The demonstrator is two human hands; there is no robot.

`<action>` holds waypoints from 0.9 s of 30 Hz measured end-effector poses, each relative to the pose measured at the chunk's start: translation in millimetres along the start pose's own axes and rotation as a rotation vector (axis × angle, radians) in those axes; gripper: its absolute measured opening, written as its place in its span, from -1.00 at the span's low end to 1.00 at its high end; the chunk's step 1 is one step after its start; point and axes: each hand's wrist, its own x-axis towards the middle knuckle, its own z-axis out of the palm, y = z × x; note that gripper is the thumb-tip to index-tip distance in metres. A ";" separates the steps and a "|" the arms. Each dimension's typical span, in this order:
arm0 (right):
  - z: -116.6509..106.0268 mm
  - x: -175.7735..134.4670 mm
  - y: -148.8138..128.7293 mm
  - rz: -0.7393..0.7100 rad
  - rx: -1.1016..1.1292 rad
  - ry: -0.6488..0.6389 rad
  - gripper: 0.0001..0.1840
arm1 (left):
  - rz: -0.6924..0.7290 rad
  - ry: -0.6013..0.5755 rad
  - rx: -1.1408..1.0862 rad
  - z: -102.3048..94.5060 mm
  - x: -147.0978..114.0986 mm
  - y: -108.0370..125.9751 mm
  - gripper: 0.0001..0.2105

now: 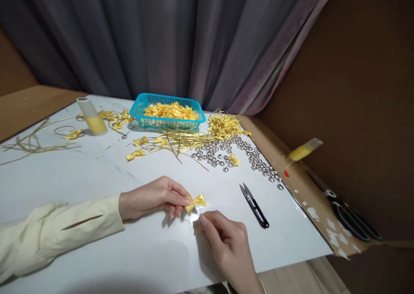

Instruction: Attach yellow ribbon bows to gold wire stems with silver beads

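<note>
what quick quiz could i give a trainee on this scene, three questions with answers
1. True or false: the left hand is touching a yellow bow.
2. Multiple choice: what lies inside the blue basket?
A) silver beads
B) yellow pieces
C) white scraps
3. Comparison: which is nearer the right hand, the black snips or the large scissors?

Key: 1. True; 2. B; 3. The black snips.
</note>
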 end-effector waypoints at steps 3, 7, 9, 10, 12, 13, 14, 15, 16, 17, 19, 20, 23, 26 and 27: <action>-0.2 0.1 -1.2 -0.015 -0.004 0.006 -0.70 | 0.000 -0.004 0.000 -0.4 -0.1 0.1 -0.85; -0.3 0.2 -2.0 -0.043 -0.016 0.016 -0.70 | 0.010 -0.010 -0.010 0.7 0.4 1.8 -0.85; -0.4 0.1 -2.0 -0.052 -0.025 0.017 -0.70 | 0.013 -0.010 -0.018 1.4 0.7 2.6 -0.86; -0.5 0.0 -1.9 -0.054 -0.029 0.016 -0.70 | 0.013 -0.009 -0.022 1.6 0.8 2.8 -0.86; -0.4 -0.1 -1.5 -0.061 -0.033 0.020 -0.70 | 0.014 -0.008 -0.025 1.8 0.9 3.0 -0.86; -0.3 0.0 -1.1 -0.065 -0.034 0.024 -0.70 | 0.014 -0.011 -0.024 1.7 0.8 2.9 -0.85; -0.2 0.0 -0.7 -0.070 -0.037 0.029 -0.71 | 0.015 -0.014 -0.023 1.5 0.7 2.7 -0.85; -0.1 0.1 -0.2 -0.073 -0.040 0.034 -0.71 | 0.016 -0.018 -0.022 1.4 0.5 2.5 -0.85; 0.0 0.3 0.2 -0.076 -0.044 0.037 -0.71 | 0.018 -0.020 -0.020 1.2 0.3 2.3 -0.85; 0.1 0.4 0.6 -0.075 -0.048 0.038 -0.71 | 0.018 -0.020 -0.018 1.0 0.2 2.0 -0.86; 0.3 0.4 1.0 -0.073 -0.058 0.034 -0.71 | 0.015 -0.016 -0.011 0.6 0.2 1.7 -0.85; 0.3 0.3 0.9 -0.073 -0.062 0.032 -0.71 | 0.011 -0.016 -0.007 0.5 0.3 1.6 -0.85; 0.1 0.1 0.4 -0.081 -0.071 0.031 -0.70 | 0.005 -0.017 0.002 -0.2 0.9 1.4 -0.85; -0.4 0.2 -0.1 -0.088 -0.072 0.033 -0.71 | 0.007 -0.019 0.014 -0.8 1.0 1.1 -0.85; -0.5 0.3 -0.1 -0.093 -0.069 0.032 -0.71 | 0.009 -0.020 0.018 -0.8 0.8 1.1 -0.84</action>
